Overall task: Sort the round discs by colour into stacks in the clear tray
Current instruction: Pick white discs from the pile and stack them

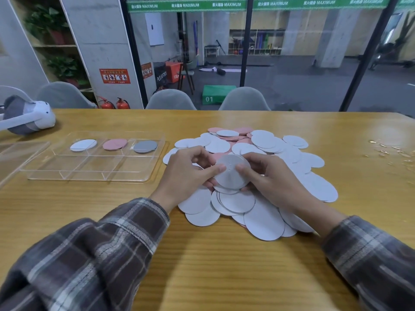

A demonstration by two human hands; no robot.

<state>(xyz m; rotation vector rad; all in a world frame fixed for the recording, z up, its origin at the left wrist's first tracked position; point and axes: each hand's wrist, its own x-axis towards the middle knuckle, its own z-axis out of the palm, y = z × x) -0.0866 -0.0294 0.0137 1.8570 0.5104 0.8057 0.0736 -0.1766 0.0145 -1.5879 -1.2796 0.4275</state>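
Note:
A heap of round discs (265, 207), mostly white with pink ones showing at the far side, lies on the table right of centre. Both hands hold one whitish-grey disc (232, 172) just above the heap: my left hand (187, 173) pinches its left edge and my right hand (269, 176) its right edge. The clear tray (89, 173) sits to the left. Its far row of compartments holds a white disc (83, 145), a pink disc (115, 144) and a grey disc (145, 146). The near compartments hold nothing.
A clear lid (13, 158) lies left of the tray. A white and grey headset (27, 117) rests at the far left of the table. Bits of clear film (386, 151) are scattered at the right. Grey chairs (170, 99) stand behind the table.

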